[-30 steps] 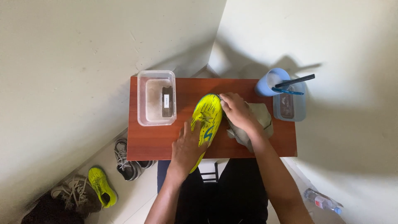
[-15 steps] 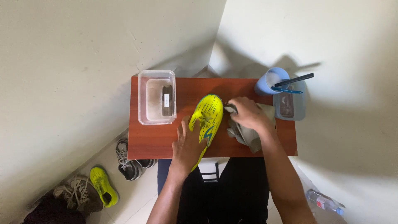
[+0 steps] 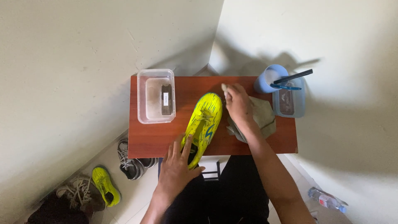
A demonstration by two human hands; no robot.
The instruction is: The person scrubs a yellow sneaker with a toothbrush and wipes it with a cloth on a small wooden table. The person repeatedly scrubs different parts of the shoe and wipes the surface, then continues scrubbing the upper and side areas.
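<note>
Pale walls meet in a corner behind a small reddish-brown wooden table (image 3: 157, 141), and the person sits close to it, with both arms reaching over its near edge.

On the table lies a bright yellow-green sports shoe (image 3: 204, 124), with the toe pointing away from the person and the heel over the near edge. The left hand (image 3: 179, 168) lies flat with spread fingers on the heel end; I think it presses the shoe down so that it does not slide. The right hand (image 3: 238, 105) is just beside the toe of the shoe, and its fingers are closed on a part of a grey-green cloth (image 3: 263, 118), which lies crumpled under and behind this hand.

The shoe has blue marks on the side and laces of the same yellow colour. Whether it is wet or dirty I cannot tell.

Left of the left hand stands a clear plastic tub (image 3: 156, 96) with a dark brush in it. Beyond the right hand are a blue cup (image 3: 269, 78) and a blue container (image 3: 289, 101). On the floor, lower left, other shoes (image 3: 103, 184) are lying.
</note>
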